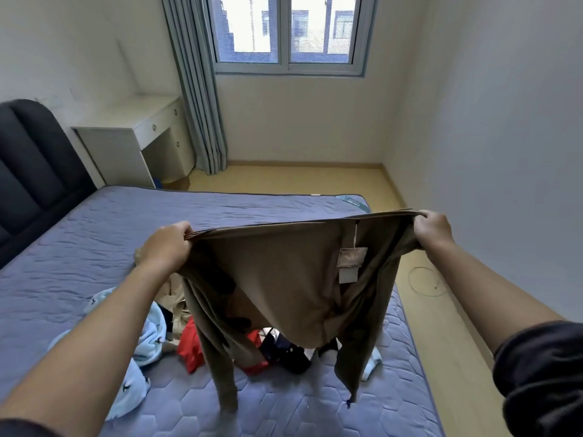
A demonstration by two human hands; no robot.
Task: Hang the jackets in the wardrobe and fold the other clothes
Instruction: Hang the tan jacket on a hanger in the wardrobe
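Brown garment held up over the bed.
Left hand and right hand each keep a closed grip on its top edge, stretched taut (paper tag hanging inside); clothes pile lies beneath on the mattress.
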